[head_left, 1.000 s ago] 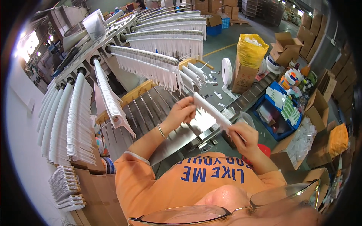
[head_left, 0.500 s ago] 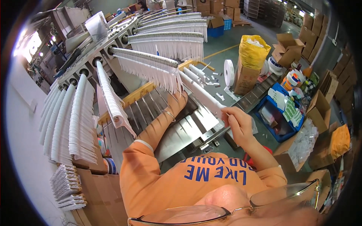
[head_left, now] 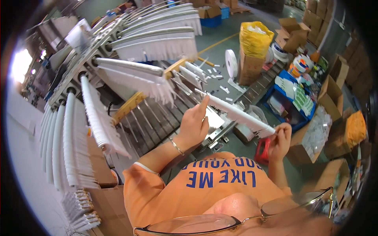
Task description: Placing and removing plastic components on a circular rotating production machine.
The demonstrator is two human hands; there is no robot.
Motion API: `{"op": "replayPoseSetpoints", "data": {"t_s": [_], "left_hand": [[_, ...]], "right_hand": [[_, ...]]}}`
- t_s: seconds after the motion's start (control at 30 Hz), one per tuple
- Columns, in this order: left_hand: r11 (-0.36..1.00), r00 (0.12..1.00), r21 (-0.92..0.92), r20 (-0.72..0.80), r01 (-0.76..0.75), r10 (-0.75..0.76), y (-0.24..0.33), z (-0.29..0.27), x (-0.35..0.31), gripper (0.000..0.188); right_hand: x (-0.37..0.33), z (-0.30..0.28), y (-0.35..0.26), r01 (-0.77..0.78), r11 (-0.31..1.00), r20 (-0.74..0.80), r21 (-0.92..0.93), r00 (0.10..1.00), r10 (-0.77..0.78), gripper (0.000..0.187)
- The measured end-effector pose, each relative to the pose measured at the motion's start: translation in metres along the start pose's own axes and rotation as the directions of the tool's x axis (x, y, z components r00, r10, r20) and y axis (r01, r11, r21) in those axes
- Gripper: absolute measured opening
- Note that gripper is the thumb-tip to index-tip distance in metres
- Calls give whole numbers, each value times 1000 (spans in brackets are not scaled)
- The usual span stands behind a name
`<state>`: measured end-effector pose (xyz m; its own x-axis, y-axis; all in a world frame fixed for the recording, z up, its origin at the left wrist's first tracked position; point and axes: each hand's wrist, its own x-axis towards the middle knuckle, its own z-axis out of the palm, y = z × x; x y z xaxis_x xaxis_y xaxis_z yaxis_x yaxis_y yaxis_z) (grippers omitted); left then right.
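In front of my chest a slanting rod carries a tight row of thin white pieces, with short fringe hanging along its lower side. My right hand pinches the rod's right end. At the other end, my left hand reaches up with its index finger stretched against the rod and its thumb apart. A thin bare tip of the rod sticks out past that finger. Left of my hands, a machine holds similar loaded rods, fanned outward with white fringe hanging down.
A yellow slatted rack with metal bars lies under the machine's rods. To the right stand a blue crate, a yellow bag on a carton, a white roll and open boxes. White scraps litter the floor.
My left hand has come back from under the machine's fringed rod to the held rod's left end. My right hand has moved right and slightly down, carrying the rod away from the rack.
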<state>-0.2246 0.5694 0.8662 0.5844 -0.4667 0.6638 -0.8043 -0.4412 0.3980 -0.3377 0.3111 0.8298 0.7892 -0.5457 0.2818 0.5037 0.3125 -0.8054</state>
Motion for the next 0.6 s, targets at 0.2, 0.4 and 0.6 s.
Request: {"op": "replayPoseSetpoints", "data": {"t_s": [0.2, 0.4, 0.6], "left_hand": [[960, 988, 270, 151, -78, 37, 15, -3, 31, 35], [532, 175, -91, 978, 842, -110, -6, 22, 22, 21], [107, 428, -423, 903, 900, -34, -13, 59, 39, 29]], "right_hand": [[38, -59, 0, 0, 998, 54, 61, 999, -3, 10], [124, -59, 10, -47, 975, 178, -216, 980, 87, 11], [232, -23, 49, 87, 958, 283, -274, 959, -6, 19]]}}
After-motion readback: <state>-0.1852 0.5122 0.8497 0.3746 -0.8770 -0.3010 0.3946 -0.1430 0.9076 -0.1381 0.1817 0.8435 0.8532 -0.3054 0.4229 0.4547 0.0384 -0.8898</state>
